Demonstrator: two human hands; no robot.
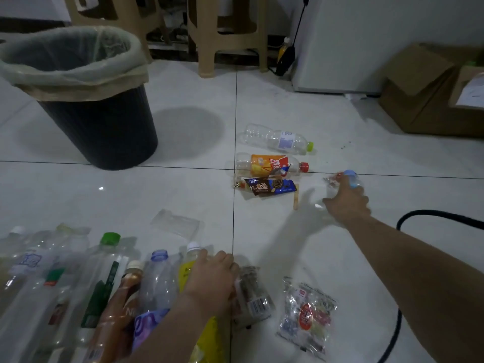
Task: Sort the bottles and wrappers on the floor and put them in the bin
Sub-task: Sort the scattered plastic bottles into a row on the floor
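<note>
Plastic blue-capped bottle (pixel 352 178) sits in right hand (pixel 347 203) curled fingers, left hand (pixel 209 279) grip unclear; sorting next needs carrying it to bottle row (pixel 104 279).

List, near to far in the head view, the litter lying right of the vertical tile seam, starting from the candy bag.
Clear candy bag → blue ice-cream wrapper → orange-label bottle → clear bottle with the yellow-green cap.
</note>
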